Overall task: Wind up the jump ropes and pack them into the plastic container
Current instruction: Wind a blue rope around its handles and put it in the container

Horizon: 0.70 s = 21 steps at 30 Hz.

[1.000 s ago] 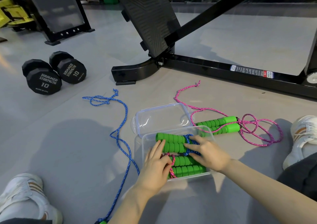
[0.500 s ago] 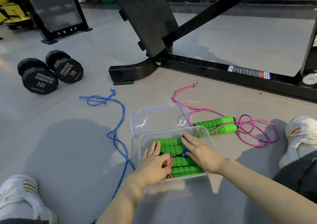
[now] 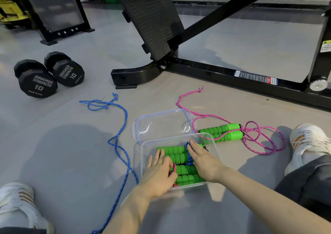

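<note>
A clear plastic container (image 3: 213, 140) sits on the floor in front of me, holding two wound jump ropes with green foam handles (image 3: 176, 152). My left hand (image 3: 159, 174) lies flat with straight fingers on the handles at the container's left side. My right hand (image 3: 204, 159) presses flat on the blue-wrapped bundle at its right side. A loose blue rope (image 3: 118, 140) trails over the floor to the left. To the right lies a pink rope (image 3: 263, 138) with its green handles (image 3: 223, 132) side by side.
The clear lid (image 3: 161, 124) lies just behind the container. Two black 10 dumbbells (image 3: 48, 74) stand at the far left. A black machine frame (image 3: 223, 72) crosses the floor behind. My white shoes (image 3: 308, 140) flank the work spot.
Both hands have slid a little deeper into the container and pressed the bundles down. The view has shifted slightly; the loose ropes have not moved.
</note>
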{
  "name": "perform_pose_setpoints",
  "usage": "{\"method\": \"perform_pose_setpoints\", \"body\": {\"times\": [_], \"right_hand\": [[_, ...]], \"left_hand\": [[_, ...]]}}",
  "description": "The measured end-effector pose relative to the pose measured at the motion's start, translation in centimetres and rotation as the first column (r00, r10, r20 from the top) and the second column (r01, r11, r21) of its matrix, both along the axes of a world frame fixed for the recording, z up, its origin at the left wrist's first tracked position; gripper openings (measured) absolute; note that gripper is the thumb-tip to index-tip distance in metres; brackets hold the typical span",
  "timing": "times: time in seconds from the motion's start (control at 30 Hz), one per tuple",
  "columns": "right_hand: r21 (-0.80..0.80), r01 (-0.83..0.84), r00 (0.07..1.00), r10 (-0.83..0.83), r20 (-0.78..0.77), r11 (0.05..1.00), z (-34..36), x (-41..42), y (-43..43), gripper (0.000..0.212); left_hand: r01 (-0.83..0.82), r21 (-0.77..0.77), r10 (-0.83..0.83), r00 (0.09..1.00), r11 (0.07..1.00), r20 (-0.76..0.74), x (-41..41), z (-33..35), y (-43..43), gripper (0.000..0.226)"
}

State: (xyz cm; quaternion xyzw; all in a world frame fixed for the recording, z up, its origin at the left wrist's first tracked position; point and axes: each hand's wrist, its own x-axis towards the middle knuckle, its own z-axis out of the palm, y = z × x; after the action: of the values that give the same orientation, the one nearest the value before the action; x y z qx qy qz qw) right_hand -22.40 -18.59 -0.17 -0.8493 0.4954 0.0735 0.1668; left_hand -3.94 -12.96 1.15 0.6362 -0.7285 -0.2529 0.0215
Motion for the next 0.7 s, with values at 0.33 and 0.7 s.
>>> {"method": "perform_pose_setpoints", "body": {"times": [0.33,0.7], "right_hand": [[0.122,-0.097,0.99,0.109,-0.09,0.988,1.8,-0.5,-0.3,0.075],[0.093,-0.007,0.997,0.014,-0.081,0.996,2.5,0.4,2.9,0.062]], "left_hand": [[0.027,0.127,-0.047,0.987,0.991,0.157,-0.5,0.0,-0.8,0.059],[-0.005,0.237,-0.044,0.978,0.972,0.203,-1.4,0.8,1.9,0.059]]}}
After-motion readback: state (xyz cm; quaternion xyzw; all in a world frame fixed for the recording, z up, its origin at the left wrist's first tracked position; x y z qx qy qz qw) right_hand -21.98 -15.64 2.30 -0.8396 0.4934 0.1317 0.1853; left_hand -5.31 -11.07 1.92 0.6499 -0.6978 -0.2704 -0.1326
